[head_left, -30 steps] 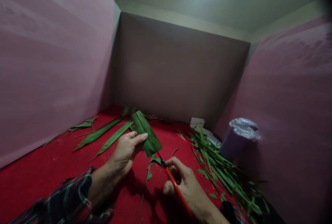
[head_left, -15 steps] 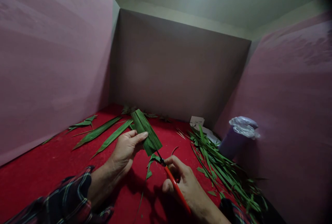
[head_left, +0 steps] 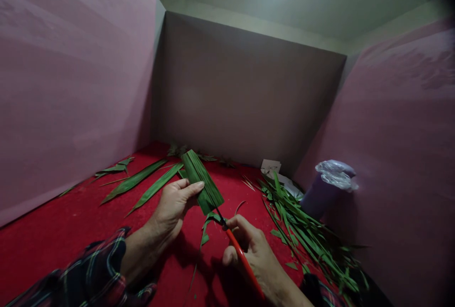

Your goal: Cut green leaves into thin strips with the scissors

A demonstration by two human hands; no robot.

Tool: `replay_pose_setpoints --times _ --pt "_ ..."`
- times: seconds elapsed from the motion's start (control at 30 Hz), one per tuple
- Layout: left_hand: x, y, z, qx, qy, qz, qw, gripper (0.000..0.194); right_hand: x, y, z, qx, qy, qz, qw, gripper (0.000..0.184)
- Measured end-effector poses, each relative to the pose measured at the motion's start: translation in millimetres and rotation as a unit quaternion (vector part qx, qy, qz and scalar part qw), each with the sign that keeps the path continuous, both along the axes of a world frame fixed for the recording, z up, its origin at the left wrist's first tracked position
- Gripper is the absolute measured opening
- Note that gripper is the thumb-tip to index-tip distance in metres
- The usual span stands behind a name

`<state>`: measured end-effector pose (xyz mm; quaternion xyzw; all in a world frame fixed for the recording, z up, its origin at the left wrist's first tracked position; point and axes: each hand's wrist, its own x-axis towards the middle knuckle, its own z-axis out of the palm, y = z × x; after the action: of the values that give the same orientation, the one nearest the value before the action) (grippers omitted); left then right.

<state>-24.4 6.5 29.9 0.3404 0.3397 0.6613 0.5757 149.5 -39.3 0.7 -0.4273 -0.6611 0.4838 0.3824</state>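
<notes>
In the head view, the left hand (head_left: 174, 205) pinches a green leaf piece (head_left: 201, 174), thumb on top, slightly below and left of the frame's centre. The right hand (head_left: 258, 248), at lower centre, grips red-handled scissors (head_left: 239, 248) whose dark blades meet the leaf piece's lower edge (how wide they stand, I cannot tell). Two long leaves (head_left: 156, 188) lie lower left on the red surface (head_left: 85, 231); a leaf heap (head_left: 307, 233) spreads at lower right, beside a purple cylinder (head_left: 318, 200).
</notes>
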Motion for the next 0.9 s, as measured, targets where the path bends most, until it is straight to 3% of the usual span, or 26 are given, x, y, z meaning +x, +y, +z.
replay_pose_setpoints --times 0.23,0.53,0.7,0.9 --pt "-0.4 0.7 -1.5 -0.001 0.002 0.002 1.000 0.017 1.1 3.5 -5.2 0.001 0.017 0.006 1.000 0.049" --pt "-0.1 0.0 2.0 -0.002 -0.004 -0.002 1.000 0.015 -2.8 3.9 -8.0 -0.030 0.073 0.016 0.997 0.042" --pt "0.5 -1.1 3.9 -0.008 -0.006 -0.006 1.000 0.014 -7.5 3.5 -3.3 -0.058 0.112 0.022 0.992 0.046" --pt "0.6 -1.7 3.5 -0.010 0.001 -0.004 1.000 0.015 -8.2 5.2 -6.1 -0.041 0.095 0.008 0.995 0.038"
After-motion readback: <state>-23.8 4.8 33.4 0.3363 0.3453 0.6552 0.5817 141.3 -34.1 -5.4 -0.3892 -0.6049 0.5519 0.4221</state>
